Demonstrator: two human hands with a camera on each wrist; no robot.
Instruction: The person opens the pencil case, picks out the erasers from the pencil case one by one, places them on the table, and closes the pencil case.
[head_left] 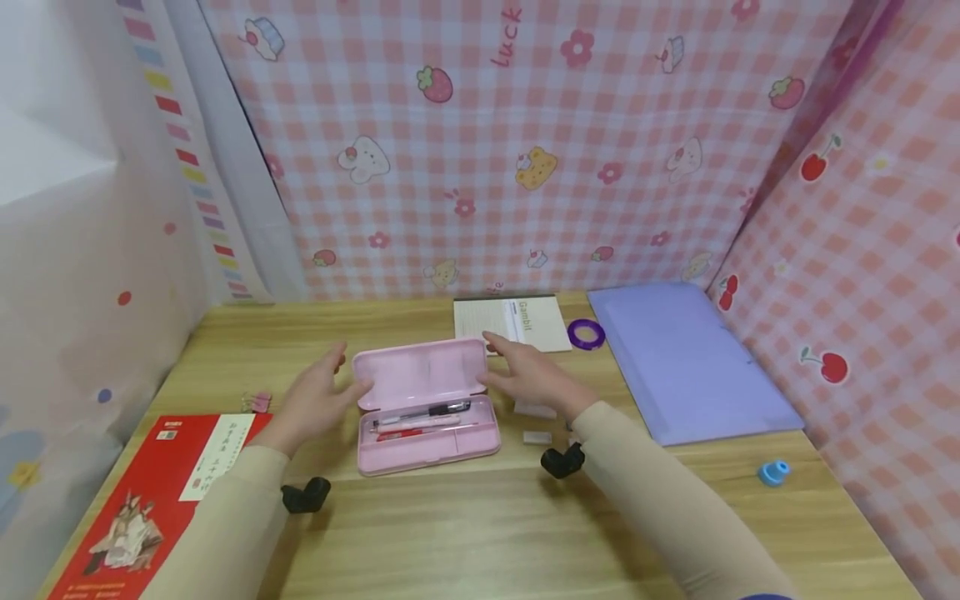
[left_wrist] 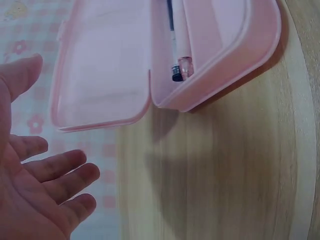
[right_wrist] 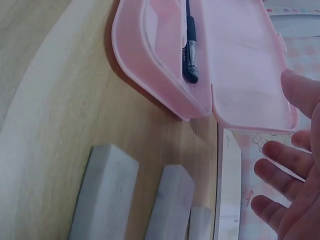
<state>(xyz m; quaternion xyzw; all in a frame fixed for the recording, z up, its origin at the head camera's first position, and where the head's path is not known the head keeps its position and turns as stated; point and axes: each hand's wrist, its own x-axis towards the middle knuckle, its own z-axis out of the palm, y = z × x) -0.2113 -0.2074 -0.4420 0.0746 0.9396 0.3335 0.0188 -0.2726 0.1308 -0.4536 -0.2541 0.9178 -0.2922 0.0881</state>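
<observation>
A pink pencil case (head_left: 429, 467) lies with its lid (head_left: 420, 372) raised, in the middle of the table. Inside are a black-capped pen (head_left: 450, 407), a pale pink pen (head_left: 423, 423) and a red pen (head_left: 401, 435). My left hand (head_left: 315, 404) is at the left side of the lid, fingers spread and holding nothing. On the lid's other side is my right hand (head_left: 536, 375), fingers extended and also holding nothing. In the right wrist view, whitish eraser-like blocks (right_wrist: 107, 192) lie beside the case, below the right hand.
A red book (head_left: 135, 492) and a pink binder clip (head_left: 260, 402) are at left. Behind the right hand lie a notebook (head_left: 551, 321) and a purple tape ring (head_left: 586, 334). A lilac folder (head_left: 690, 358) and a small blue piece (head_left: 774, 472) sit at right. Patterned cloth walls surround the table.
</observation>
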